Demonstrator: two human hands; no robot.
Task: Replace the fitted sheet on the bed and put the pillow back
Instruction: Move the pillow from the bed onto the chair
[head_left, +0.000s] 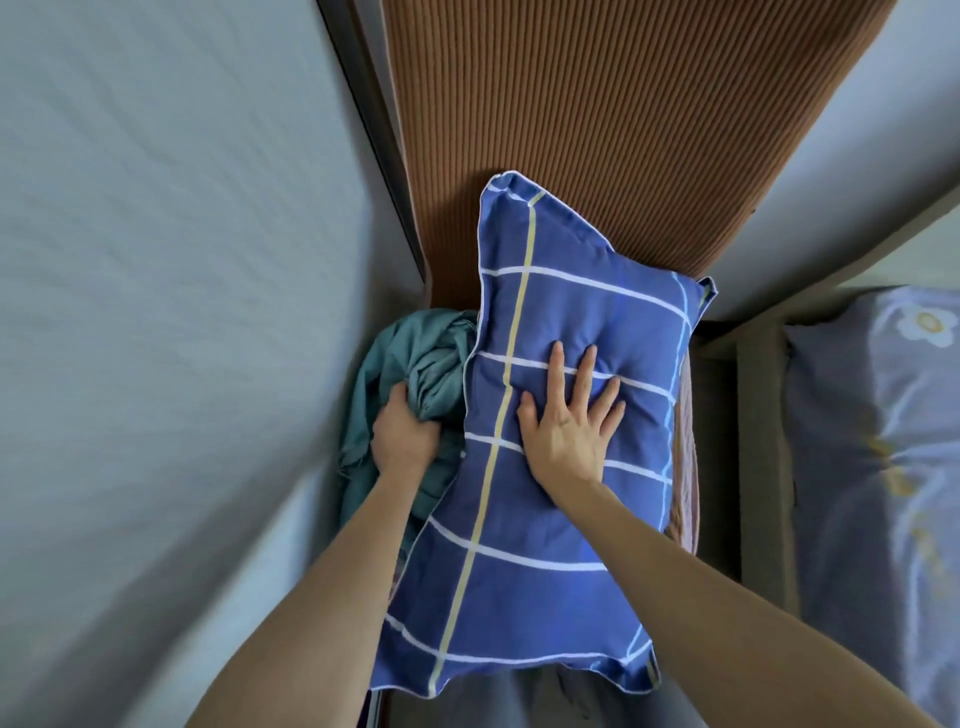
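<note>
Pillow (545, 467), blue w/ grid lines, on brown ribbed mattress (597, 130). R hand (566, 421) flat on it, fingers spread. L hand (402, 434) fingers curled, gripping bunched teal sheet (415, 358) beside pillow.

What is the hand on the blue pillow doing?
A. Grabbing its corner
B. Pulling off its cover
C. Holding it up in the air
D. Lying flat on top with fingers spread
D: the right hand lies flat on the pillow, fingers spread, while the left hand grips the green sheet.

Pillow (545, 467) and sheet (415, 364) on mattress (597, 130)
</note>
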